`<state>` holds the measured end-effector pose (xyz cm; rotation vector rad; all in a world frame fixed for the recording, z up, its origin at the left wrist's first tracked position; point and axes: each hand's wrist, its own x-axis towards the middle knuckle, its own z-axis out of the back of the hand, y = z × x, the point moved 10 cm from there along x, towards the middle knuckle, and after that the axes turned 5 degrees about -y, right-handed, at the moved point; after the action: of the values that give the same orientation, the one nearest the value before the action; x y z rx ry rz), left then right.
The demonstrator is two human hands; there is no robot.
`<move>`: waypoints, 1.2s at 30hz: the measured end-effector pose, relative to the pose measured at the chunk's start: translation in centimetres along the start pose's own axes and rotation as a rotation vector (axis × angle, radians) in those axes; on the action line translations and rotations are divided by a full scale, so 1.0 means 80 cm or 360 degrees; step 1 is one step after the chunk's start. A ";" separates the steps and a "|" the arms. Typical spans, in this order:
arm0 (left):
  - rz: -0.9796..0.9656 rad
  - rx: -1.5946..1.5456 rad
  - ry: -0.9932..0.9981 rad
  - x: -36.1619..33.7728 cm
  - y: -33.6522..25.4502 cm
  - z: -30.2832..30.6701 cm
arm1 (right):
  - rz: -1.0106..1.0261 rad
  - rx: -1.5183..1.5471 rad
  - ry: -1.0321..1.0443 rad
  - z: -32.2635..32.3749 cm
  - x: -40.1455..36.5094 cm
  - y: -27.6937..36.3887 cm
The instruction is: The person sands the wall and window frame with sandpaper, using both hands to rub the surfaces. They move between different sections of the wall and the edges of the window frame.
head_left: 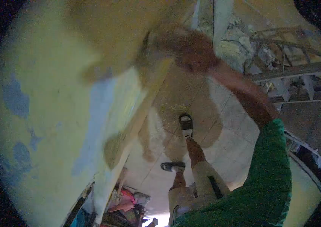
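My right hand [196,51] is raised at the top middle, at the end of a bare forearm and green sleeve [270,162]. Its fingers are curled and smeared by motion. A thin dark edge [145,43] shows at the fingers' left, close to the wall; what the hand grips is too blurred to name. The wall [51,125] has pale yellow-green paint with blue patches [15,94] and a brownish bare-looking area [107,34] by the hand. My left hand is out of view.
Below are tiled floor [202,151] with pale dust, and my feet in dark sandals [185,122]. A metal rack [292,72] with cluttered items stands at right. Colourful cloth-like things [128,200] lie at lower left, near a dark-edged object [79,204] beside the wall.
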<state>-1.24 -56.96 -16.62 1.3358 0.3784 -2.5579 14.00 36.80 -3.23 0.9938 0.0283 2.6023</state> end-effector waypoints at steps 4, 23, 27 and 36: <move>0.0000 0.0020 -0.0004 -0.013 -0.017 -0.008 | -0.0504 -0.0112 -0.0210 -0.008 -0.023 -0.112; 0.0034 -0.0287 -0.0033 -0.056 0.220 -0.037 | -0.0492 0.0034 -0.0401 -0.037 0.005 0.092; -0.0003 -0.0425 -0.0046 -0.056 0.317 -0.048 | -0.0677 0.0146 0.0084 -0.112 -0.006 0.341; -0.0245 -0.0904 -0.0374 -0.140 0.454 -0.052 | 0.0530 0.1070 0.0483 -0.089 -0.059 1.048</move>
<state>19.78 -88.75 -14.06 0.8176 1.0918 -2.4084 -14.08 -42.59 0.31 0.8293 0.9392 3.1036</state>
